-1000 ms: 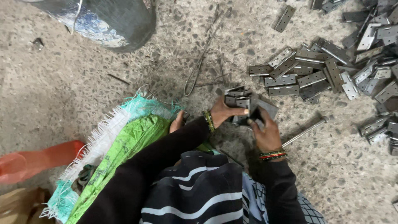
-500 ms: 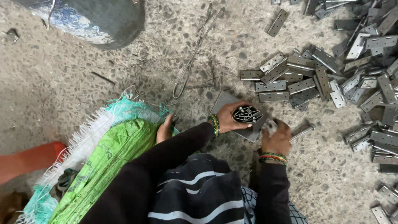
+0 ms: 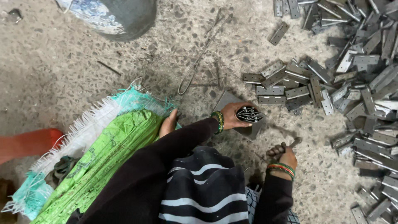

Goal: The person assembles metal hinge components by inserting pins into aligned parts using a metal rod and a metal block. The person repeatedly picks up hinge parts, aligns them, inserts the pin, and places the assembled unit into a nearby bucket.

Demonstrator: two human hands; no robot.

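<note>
At the left lies a green woven sack (image 3: 103,161); if my grip slackens, the bundle of pins (image 3: 249,114) could scatter across the concrete floor (image 3: 49,70). My left hand (image 3: 233,117) has its fingers closed around that bundle, above a flat metal plate (image 3: 248,131). My right hand (image 3: 284,155), fingers curled shut, grips a hammer handle (image 3: 293,143), beside the heap of steel hinges (image 3: 352,83).

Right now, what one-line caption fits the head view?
Left hand holds a hinge on a metal plate; right hand grips a tool beside a hinge pile on the concrete floor.
</note>
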